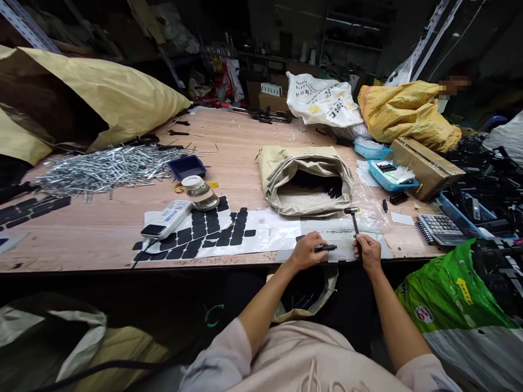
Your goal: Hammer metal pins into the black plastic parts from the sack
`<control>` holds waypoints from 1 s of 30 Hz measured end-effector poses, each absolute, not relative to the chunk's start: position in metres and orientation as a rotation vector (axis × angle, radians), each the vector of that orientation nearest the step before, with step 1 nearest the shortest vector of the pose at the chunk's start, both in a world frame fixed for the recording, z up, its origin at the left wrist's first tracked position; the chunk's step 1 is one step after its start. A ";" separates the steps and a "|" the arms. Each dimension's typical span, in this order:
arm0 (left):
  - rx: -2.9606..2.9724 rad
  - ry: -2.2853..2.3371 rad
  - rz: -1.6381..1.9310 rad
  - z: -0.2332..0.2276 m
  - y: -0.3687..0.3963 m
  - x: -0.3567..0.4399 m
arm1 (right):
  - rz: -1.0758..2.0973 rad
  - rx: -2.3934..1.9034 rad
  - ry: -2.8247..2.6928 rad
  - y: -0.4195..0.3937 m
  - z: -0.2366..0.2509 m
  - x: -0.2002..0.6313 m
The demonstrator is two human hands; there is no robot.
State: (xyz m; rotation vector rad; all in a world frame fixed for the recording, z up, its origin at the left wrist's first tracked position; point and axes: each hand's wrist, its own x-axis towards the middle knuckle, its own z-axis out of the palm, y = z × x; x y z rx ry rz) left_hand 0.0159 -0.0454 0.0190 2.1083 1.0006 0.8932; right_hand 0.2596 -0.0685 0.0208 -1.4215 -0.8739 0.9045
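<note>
A: Two hands at the bench's near edge. Left hand pinches a black strip flat on a grey plate.

B: Right hand?

A: Closed on a small hammer, head raised just above the strip. Open sack behind; bare wood leftward. Forearms converge, wrists low.

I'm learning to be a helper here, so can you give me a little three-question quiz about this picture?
1. True or false: the right hand holds a small hammer.
2. What does the left hand hold on the metal plate: A a black part, B a calculator, C a jar?
3. What lies heaped on the table at far left?

Key: 1 true. 2 A. 3 Shiny metal rods.
</note>
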 end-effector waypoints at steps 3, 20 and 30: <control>2.277 0.906 0.811 0.008 -0.093 -0.001 | 0.930 -1.423 -0.898 -0.070 0.022 0.258; 2.040 1.245 1.068 0.061 0.032 0.065 | 0.882 -1.428 -0.865 -0.070 0.017 0.253; 2.000 1.686 0.589 0.051 0.166 0.132 | 0.868 -1.440 -0.903 -0.069 0.013 0.252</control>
